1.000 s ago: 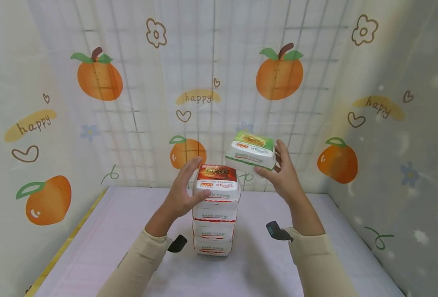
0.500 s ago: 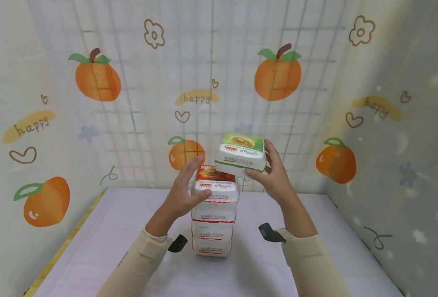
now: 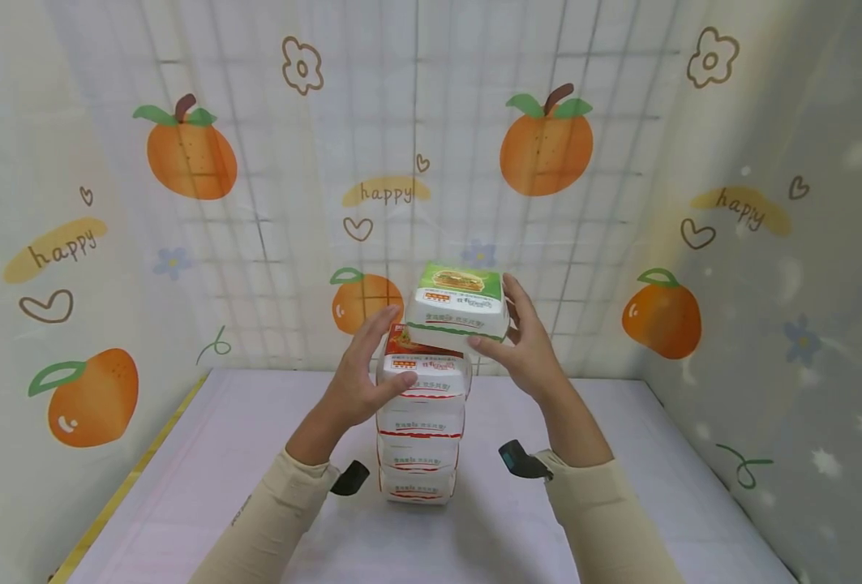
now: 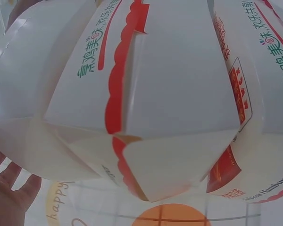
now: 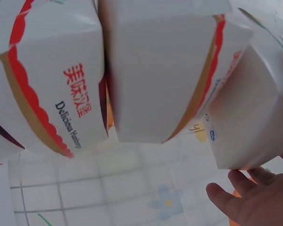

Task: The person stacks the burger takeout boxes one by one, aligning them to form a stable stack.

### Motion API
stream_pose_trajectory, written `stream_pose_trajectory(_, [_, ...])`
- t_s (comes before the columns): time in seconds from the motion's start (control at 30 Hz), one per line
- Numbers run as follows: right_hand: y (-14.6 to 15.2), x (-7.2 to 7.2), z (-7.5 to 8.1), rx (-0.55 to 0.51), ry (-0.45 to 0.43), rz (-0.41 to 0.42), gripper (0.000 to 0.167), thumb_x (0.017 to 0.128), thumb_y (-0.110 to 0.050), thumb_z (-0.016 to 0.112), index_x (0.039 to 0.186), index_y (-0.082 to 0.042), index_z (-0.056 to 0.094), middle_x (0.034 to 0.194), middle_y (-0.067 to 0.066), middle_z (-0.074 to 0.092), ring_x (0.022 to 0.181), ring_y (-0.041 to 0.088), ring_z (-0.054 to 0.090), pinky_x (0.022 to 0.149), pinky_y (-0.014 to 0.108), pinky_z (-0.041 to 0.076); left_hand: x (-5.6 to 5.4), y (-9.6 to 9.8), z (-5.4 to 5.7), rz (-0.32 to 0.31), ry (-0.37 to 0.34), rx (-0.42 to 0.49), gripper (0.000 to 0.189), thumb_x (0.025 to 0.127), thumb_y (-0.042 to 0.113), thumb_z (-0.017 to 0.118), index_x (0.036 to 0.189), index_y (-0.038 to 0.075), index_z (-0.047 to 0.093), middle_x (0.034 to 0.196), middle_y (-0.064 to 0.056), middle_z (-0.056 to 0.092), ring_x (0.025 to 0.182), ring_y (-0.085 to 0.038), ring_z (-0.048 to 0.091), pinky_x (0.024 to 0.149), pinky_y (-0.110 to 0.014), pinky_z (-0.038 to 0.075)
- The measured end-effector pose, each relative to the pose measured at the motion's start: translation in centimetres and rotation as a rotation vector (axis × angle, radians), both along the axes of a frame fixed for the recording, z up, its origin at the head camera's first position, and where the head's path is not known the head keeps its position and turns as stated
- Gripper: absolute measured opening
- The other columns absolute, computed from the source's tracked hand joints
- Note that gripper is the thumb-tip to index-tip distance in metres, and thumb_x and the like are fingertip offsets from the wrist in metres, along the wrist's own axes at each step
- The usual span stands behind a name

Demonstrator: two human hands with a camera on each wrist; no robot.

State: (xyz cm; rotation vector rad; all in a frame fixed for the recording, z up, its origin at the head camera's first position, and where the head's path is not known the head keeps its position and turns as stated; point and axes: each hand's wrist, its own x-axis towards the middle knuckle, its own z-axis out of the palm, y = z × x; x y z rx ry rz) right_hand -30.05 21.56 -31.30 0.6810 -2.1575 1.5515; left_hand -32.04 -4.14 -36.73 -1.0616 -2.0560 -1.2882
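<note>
In the head view, several white paper burger boxes with red trim form an upright stack (image 3: pixel 419 454) on the table. My left hand (image 3: pixel 350 385) grips the top red burger box (image 3: pixel 431 369), thumb on its front and fingers along the far left side. My right hand (image 3: pixel 533 357) holds a green-topped burger box (image 3: pixel 456 308) from its right end, over the stack and overlapping the red lid's rear part. From the right wrist, fingers (image 5: pixel 226 197) show under the green-topped box (image 5: pixel 254 108), which sits beside the top red box (image 5: pixel 165 70). Left fingers (image 4: pixel 30 188) reach the carton's edge in the left wrist view.
The table (image 3: pixel 255 438) has a pale cover with a yellow strip (image 3: pixel 135 478) along its left edge. White curtains printed with oranges (image 3: pixel 547 154) close off the back and both sides. A dark wrist camera (image 3: pixel 524 460) juts from the right sleeve.
The green-topped burger box has travelled left in my right hand, from beside the stack to above it. My left hand has stayed on the top red box.
</note>
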Motion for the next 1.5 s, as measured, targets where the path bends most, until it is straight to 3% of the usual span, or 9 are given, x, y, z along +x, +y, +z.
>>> stream_pose_trajectory(0.3, [-0.6,0.1,0.0,-0.011,-0.007,0.033,0.099,0.083,-0.012,0.075,0.157,-0.016,0.010,0.158,-0.001,0.019,0.139,0.020,0.028,0.108,0.051,0.028,0.0,0.0,0.2,-0.030,-0.001,0.017,0.080,0.087,0.054,0.063,0.154,0.035,0.024,0.155,0.011,0.025,0.136,-0.015,0.029,0.099,-0.063,0.035])
stream_pose_trajectory(0.47, [-0.9,0.2,0.0,-0.017,0.006,0.069,0.098,0.083,-0.011,0.074,0.157,-0.015,0.010,0.157,0.000,0.022,0.135,0.021,0.032,0.107,0.053,0.027,0.2,-0.1,0.3,-0.042,0.017,0.030,0.078,0.087,0.053,0.063,0.153,0.033,0.026,0.155,0.009,0.026,0.137,-0.017,0.028,0.100,-0.062,0.035])
stream_pose_trajectory(0.63, [-1.2,0.3,-0.1,-0.013,0.016,0.090,0.094,0.085,-0.013,0.073,0.157,-0.017,0.013,0.150,0.003,0.035,0.128,0.022,0.040,0.106,0.054,0.029,0.3,-0.2,0.3,-0.054,0.017,0.041,0.080,0.088,0.054,0.062,0.154,0.032,0.024,0.155,0.009,0.026,0.137,-0.017,0.029,0.101,-0.060,0.035])
stream_pose_trajectory(0.83, [-1.2,0.5,-0.2,0.037,0.009,0.108,0.092,0.086,-0.017,0.072,0.156,-0.028,0.015,0.140,0.005,0.046,0.116,0.025,0.052,0.097,0.049,0.042,0.3,-0.4,0.1,-0.064,0.054,0.043,0.080,0.090,0.052,0.061,0.155,0.028,0.023,0.155,0.006,0.027,0.138,-0.019,0.028,0.103,-0.061,0.032])
stream_pose_trajectory(0.93, [-1.2,0.5,-0.1,0.055,0.007,0.118,0.098,0.082,-0.013,0.077,0.157,-0.031,0.014,0.144,0.002,0.042,0.116,0.025,0.052,0.095,0.043,0.045,0.2,-0.5,0.1,-0.070,0.090,0.047,0.078,0.091,0.047,0.062,0.156,0.025,0.024,0.156,0.003,0.027,0.139,-0.021,0.028,0.104,-0.060,0.030])
stream_pose_trajectory(1.07, [-1.2,0.4,0.1,0.083,0.014,0.108,0.108,0.077,-0.006,0.082,0.157,-0.030,0.014,0.156,-0.007,0.024,0.122,0.020,0.047,0.098,0.033,0.041,0.1,-0.7,0.1,-0.069,0.106,0.053,0.077,0.092,0.044,0.062,0.156,0.024,0.024,0.156,0.001,0.027,0.140,-0.022,0.027,0.106,-0.060,0.029])
stream_pose_trajectory(1.23, [-1.7,0.4,0.3,0.091,0.005,0.094,0.108,0.076,0.000,0.082,0.157,-0.025,0.014,0.159,-0.009,0.015,0.122,0.021,0.046,0.098,0.036,0.041,-0.1,-0.9,0.0,-0.054,0.103,0.056,0.079,0.092,0.053,0.058,0.156,0.024,0.023,0.156,0.003,0.027,0.140,-0.021,0.027,0.107,-0.058,0.028])
stream_pose_trajectory(1.5, [-2.9,2.4,1.7,0.104,0.010,0.087,0.102,0.077,0.003,0.078,0.156,-0.005,0.015,0.159,0.011,0.016,0.133,0.028,0.035,0.103,0.051,0.036,-0.2,-1.1,-0.5,-0.052,0.082,0.067,0.081,0.091,0.055,0.058,0.156,0.024,0.022,0.156,0.003,0.027,0.141,-0.021,0.027,0.107,-0.058,0.028])
